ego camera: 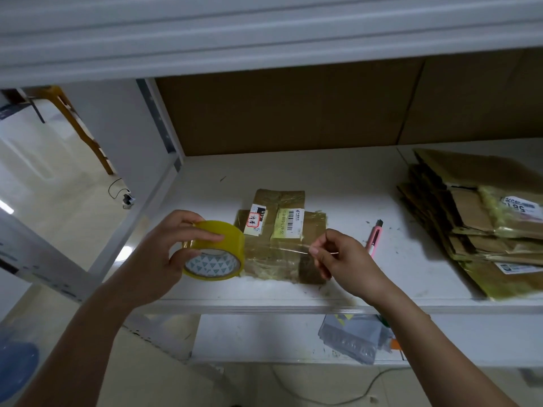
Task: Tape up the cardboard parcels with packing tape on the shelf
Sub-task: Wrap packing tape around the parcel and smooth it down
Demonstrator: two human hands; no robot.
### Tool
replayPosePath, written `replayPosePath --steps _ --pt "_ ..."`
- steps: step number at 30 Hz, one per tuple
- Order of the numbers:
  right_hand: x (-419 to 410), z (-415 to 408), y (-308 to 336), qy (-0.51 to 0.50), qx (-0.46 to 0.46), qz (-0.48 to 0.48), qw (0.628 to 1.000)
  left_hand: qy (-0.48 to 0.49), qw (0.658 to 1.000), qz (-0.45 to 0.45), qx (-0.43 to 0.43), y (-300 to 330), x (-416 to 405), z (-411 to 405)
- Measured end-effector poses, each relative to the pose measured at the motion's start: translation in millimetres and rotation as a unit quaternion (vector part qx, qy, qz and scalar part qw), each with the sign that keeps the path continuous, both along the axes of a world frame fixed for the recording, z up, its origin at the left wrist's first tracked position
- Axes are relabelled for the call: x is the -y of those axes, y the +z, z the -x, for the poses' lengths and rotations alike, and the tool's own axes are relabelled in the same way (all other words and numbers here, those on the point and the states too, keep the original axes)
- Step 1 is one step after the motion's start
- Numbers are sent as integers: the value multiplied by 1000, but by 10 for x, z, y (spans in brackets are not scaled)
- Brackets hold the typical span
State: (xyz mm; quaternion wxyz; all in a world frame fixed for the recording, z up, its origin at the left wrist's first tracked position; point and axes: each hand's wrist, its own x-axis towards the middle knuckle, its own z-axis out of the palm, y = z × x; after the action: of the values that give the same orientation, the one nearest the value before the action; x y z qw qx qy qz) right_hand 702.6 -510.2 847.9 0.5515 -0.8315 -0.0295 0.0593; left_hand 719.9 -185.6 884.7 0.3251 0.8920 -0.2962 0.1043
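The free end of a clear tape strip (289, 249) was pinched between thumb and fingertips of the right hand (342, 259), stretched left to right from a yellow tape roll (216, 251) gripped by the left hand (164, 254). Beneath it, a flattened cardboard parcel (282, 230) lay on the white shelf (346, 183), its long axis running front to back. A pink box cutter (374, 237) lay just right.

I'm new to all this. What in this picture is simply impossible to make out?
- Head view: the parcel labels' small print is too small to read.
- The cardboard stack is cut off by the right edge.
- The tape strip between the roll in the left hand and the right hand is clear; its edges barely show.
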Motion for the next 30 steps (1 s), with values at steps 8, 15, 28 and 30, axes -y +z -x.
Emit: replayPosePath --steps 8,15,28,30 --pt "-129 13 -77 -65 20 40 997 -10 1000 -14 -16 -14 -92 -33" --pt "-235 15 -130 -92 32 59 994 -7 1000 -25 -17 -84 -166 -83" --pt "-256 -46 -313 -101 -69 -71 990 -27 995 43 -80 -518 -180 -162" --pt "-240 -37 -332 -101 -53 -67 991 -27 995 56 -79 -536 -173 -130"
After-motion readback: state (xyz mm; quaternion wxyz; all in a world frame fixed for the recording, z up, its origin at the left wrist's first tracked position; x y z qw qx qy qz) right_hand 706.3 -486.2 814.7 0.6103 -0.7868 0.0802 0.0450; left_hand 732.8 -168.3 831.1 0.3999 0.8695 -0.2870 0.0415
